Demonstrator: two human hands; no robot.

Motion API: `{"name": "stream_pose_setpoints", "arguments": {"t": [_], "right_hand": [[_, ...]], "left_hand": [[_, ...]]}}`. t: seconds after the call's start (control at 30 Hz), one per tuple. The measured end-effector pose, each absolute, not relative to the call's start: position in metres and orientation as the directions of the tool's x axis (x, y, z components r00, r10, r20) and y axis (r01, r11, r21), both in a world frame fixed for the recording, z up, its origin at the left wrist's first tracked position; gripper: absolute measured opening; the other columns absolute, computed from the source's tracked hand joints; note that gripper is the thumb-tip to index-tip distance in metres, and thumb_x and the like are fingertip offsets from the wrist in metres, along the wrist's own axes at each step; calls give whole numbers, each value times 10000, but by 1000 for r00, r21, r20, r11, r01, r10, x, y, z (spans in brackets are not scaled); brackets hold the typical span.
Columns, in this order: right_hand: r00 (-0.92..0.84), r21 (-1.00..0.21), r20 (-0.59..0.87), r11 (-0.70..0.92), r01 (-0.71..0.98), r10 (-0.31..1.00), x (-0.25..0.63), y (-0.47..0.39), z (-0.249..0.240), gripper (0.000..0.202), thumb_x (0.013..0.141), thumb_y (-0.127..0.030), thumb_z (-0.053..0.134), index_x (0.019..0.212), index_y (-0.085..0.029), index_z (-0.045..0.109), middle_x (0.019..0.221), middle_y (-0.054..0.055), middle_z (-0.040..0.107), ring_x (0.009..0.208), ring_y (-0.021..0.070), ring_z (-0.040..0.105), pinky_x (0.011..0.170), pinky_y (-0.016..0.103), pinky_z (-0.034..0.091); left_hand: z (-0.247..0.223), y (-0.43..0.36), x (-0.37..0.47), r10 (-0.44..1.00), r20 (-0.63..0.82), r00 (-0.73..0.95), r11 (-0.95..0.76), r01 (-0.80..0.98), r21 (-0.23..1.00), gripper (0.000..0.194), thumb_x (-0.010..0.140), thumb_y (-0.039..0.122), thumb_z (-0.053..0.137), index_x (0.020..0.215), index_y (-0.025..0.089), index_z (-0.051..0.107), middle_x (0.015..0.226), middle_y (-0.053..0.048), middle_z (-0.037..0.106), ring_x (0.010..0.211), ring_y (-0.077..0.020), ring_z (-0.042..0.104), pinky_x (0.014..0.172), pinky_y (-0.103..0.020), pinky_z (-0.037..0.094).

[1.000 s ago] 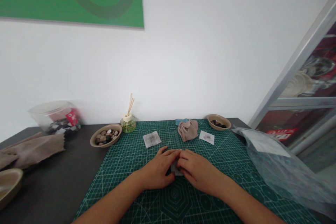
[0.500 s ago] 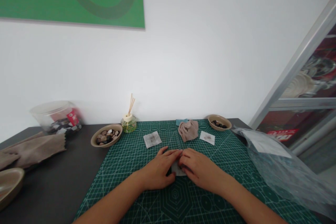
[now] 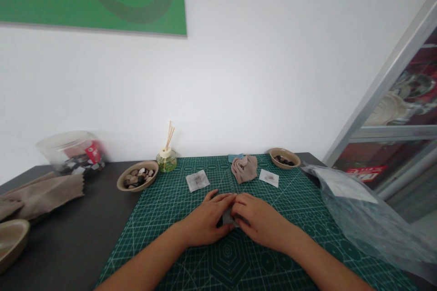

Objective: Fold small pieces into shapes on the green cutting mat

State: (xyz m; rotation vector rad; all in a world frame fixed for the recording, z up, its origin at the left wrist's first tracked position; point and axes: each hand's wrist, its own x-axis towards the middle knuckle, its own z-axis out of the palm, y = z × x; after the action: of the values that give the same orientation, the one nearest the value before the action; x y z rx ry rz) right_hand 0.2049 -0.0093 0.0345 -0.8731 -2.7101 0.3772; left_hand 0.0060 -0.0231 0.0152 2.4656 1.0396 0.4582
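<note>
A small grey-white sheet (image 3: 228,216) with dark smudges lies on the green cutting mat (image 3: 160,254), between my hands. With index finger and thumb pressed on its edges, my left hand (image 3: 206,218) holds the sheet flat. My right hand (image 3: 256,218) is closed, its fingers bent and bunched over the sheet's right part. Whatever those fingers pinch is hidden beneath them. The two hands' fingertips meet at the sheet's far edge. Beyond them lie another smudged sheet (image 3: 198,181), a crumpled beige cloth (image 3: 244,169) and a white smudged sheet (image 3: 269,178).
Left of the mat stand a bowl of brown and black pieces (image 3: 138,176), a reed diffuser (image 3: 166,160), a clear tub (image 3: 70,152), beige cloth (image 3: 51,193) and another bowl (image 3: 13,241). At right are a bowl with dark pieces (image 3: 285,158) and a plastic bag (image 3: 362,218).
My right hand has shifted very slightly over the sheet, and my left thumb reaches a little further across it. The whole view has drifted slightly. The other objects stay put.
</note>
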Motion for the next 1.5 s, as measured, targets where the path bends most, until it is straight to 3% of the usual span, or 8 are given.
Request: {"name": "stream_pose_setpoints", "arguments": {"t": [0.37, 0.5, 0.6, 0.77, 0.93, 1.13, 1.33, 1.5], "right_hand": [[-483, -367, 286, 560, 742, 827, 236, 38, 21, 211, 860, -45, 417, 951, -138, 583, 947, 70, 501, 810, 165, 550, 778, 307, 437], [-389, -246, 201, 431, 868, 899, 244, 48, 21, 99, 860, -122, 491, 884, -145, 584, 903, 62, 523, 786, 174, 545, 744, 293, 432], [-295, -99, 160, 312, 945, 942, 249, 55, 20, 206, 924, -166, 412, 987, -138, 606, 937, 88, 544, 836, 181, 558, 778, 275, 415], [-151, 17, 158, 150, 989, 976, 258, 62, 16, 414, 921, -105, 325, 1298, -109, 497, 1007, 180, 535, 955, 279, 539, 812, 347, 395], [-88, 87, 124, 78, 993, 988, 258, 61, 15, 444, 913, -85, 293, 1280, -139, 538, 1022, 211, 530, 978, 314, 520, 753, 359, 418], [-140, 132, 81, 128, 983, 987, 249, 48, 24, 434, 905, -72, 316, 1263, -126, 555, 1014, 217, 543, 974, 319, 523, 737, 362, 439], [-332, 139, 46, 323, 936, 942, 215, 9, 29, 426, 880, -38, 344, 1237, -106, 567, 1020, 204, 567, 965, 305, 526, 765, 360, 444], [-585, -44, 128, 594, 803, 801, 198, -11, 24, 435, 843, -44, 420, 1237, -180, 546, 1021, 136, 559, 950, 263, 533, 788, 355, 451]], "left_hand": [[2, -12, 2, 902, 153, 404, -432, 829, 355, 475, 878, 205, 459, 1344, 160, 378, 1371, -113, 483, 1356, -283, 281, 1100, -541, 179], [-3, -6, -6, 925, 232, 302, -356, 903, 240, 453, 850, 91, 398, 1298, 137, 441, 1359, -109, 500, 1347, -296, 291, 1085, -548, 198], [-7, -3, -11, 927, 291, 239, -301, 934, 192, 501, 798, 7, 377, 1269, 145, 482, 1365, -103, 495, 1339, -284, 310, 1080, -534, 219], [-10, -3, -10, 907, 359, 219, -303, 933, 194, 475, 810, 28, 392, 1260, 146, 488, 1353, -102, 508, 1329, -273, 332, 1075, -525, 247], [-10, -6, -7, 891, 380, 249, -351, 908, 230, 467, 798, 49, 431, 1249, 157, 489, 1339, -94, 522, 1316, -271, 354, 1074, -528, 250], [-7, -9, -5, 900, 363, 241, -346, 902, 259, 440, 803, 58, 441, 1225, 163, 506, 1332, -93, 527, 1317, -271, 352, 1074, -534, 239], [-5, -10, -3, 898, 337, 282, -386, 873, 299, 398, 828, 85, 464, 1218, 153, 509, 1315, -100, 538, 1315, -273, 353, 1082, -543, 229], [-4, -12, -1, 854, 352, 383, -496, 803, 331, 389, 836, 102, 482, 1216, 182, 504, 1279, -90, 565, 1312, -263, 353, 1087, -546, 227]]}}
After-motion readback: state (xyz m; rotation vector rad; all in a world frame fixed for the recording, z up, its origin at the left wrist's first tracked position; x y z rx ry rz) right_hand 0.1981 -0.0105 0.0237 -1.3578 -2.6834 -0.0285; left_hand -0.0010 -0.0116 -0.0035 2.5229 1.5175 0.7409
